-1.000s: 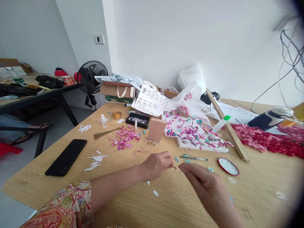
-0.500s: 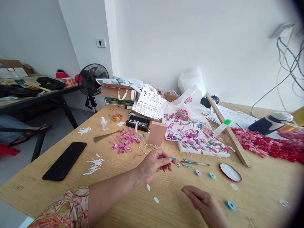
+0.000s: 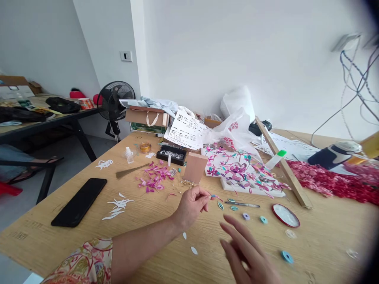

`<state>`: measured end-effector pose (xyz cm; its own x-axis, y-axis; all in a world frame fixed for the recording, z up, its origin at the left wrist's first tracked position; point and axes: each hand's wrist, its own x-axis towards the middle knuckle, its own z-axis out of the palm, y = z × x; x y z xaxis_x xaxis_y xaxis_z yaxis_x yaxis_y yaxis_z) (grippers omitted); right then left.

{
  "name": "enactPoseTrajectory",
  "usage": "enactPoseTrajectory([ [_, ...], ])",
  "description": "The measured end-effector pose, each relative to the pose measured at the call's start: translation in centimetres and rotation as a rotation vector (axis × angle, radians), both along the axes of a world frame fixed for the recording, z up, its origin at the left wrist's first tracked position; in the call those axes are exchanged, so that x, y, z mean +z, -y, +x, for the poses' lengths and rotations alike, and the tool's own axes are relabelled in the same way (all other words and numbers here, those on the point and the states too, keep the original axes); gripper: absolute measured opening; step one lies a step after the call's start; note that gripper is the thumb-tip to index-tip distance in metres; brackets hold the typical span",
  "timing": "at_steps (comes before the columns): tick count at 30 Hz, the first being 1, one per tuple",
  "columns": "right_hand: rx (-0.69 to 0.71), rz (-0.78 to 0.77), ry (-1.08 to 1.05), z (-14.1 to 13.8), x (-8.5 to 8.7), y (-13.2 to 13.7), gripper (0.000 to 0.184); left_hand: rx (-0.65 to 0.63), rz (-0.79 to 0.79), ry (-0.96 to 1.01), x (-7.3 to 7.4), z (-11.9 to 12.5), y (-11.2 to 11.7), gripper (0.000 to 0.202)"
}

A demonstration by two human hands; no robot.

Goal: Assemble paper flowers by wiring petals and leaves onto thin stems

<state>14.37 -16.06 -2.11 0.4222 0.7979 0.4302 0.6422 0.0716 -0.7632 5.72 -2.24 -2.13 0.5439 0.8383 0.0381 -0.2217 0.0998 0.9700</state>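
Observation:
My left hand (image 3: 193, 206) is closed in a pinch on a small thread-wrapped petal sprig (image 3: 215, 197), pink with a bit of blue, held above the table. My right hand (image 3: 244, 248) is empty, its fingers apart, lower and to the right. Beyond the hands lie green-edged leaf pieces (image 3: 220, 205) and a thin pen-like tool (image 3: 243, 204). Small thread spools rest to the right: a purple one (image 3: 246, 216), a mint one (image 3: 263, 220) and a blue one (image 3: 287, 256). Two white leaf shapes (image 3: 194, 250) lie under my left wrist.
Pink petals (image 3: 155, 176) lie near an upright wooden block (image 3: 195, 168). Finished-looking flower sprigs (image 3: 239, 175) rest on white foam. A black phone (image 3: 79, 202) is at left, a round red-rimmed dish (image 3: 286, 215) at right. A wooden bar (image 3: 282, 165) slants behind, beside red flower strands (image 3: 328, 179).
My right hand has spread its fingers and risen slightly to the left. My left hand has shifted a little left, still pinching the sprig.

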Motion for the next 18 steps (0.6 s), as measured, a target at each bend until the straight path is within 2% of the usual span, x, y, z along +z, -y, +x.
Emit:
enactPoseTrajectory([
  [1, 0.026, -0.032, -0.088, -1.0, 0.0, -1.5, 0.024, 0.001, 0.012, 0.002, 0.1, -0.1, 0.1, 0.012],
  [3, 0.016, 0.0, -0.318, -2.0, -0.7, -4.0, 0.029, 0.011, 0.035, 0.004, 0.4, -0.3, 0.3, 0.012],
  [7, 0.027, 0.078, -0.691, -1.8, -2.4, -6.4, 0.035, 0.031, 0.067, 0.011, 0.6, -0.6, 0.3, 0.012],
  [12, 0.058, 0.106, -0.738, -1.1, -2.9, -7.1, 0.017, 0.049, 0.095, 0.012, 0.0, -0.3, 0.1, 0.011],
  [15, 0.067, 0.095, -0.794, -1.0, -2.8, -7.3, 0.019, 0.071, 0.145, 0.027, -0.5, -0.2, -0.1, 0.011],
  [18, 0.08, 0.071, -0.954, -1.0, -2.7, -7.5, 0.02, 0.113, 0.229, 0.023, -1.0, -0.2, -0.3, 0.01],
])
